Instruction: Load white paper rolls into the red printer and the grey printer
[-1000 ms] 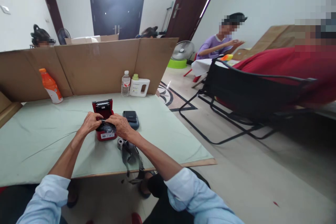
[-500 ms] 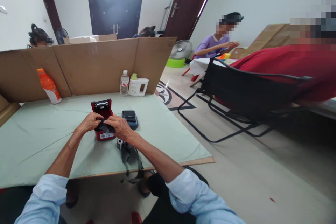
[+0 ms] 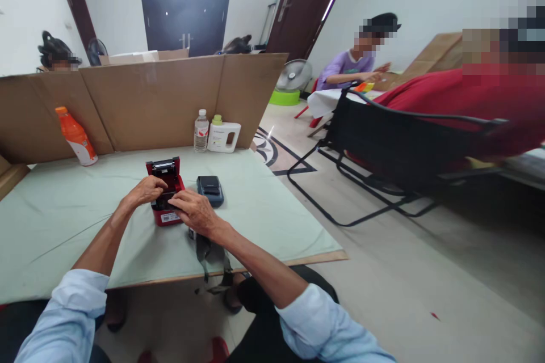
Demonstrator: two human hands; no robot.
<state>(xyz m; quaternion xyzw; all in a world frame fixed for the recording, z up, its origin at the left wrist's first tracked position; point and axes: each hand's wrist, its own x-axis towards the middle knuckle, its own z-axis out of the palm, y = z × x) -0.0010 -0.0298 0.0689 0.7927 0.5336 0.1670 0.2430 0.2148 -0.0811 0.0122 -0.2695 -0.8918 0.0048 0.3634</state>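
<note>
A red label printer [image 3: 168, 217] stands on the table with its lid [image 3: 164, 167] raised and its dark inside showing. My left hand [image 3: 148, 190] is at the printer's left side, its fingers curled over the rim and into the opening. At the right front edge, my right hand [image 3: 195, 211] has its fingers bent together against the printer; its fingertips are partly hidden. A dark blue handheld device [image 3: 210, 190] lies just beyond the right hand. Below that hand, a dark strip of film [image 3: 203, 249] hangs down over the table's front edge.
Along the cardboard screen [image 3: 157, 105] stand an orange bottle [image 3: 77, 137], a clear water bottle [image 3: 201, 131] and a white jug [image 3: 223, 136]. To the right are a black folding chair [image 3: 383, 147] with a person in red, and a person in purple [image 3: 347, 65] farther back.
The dark crumpled film between my hands at the printer's front no longer shows there. My hands have drawn slightly apart, uncovering more of the printer's inside. The view has shifted slightly.
</note>
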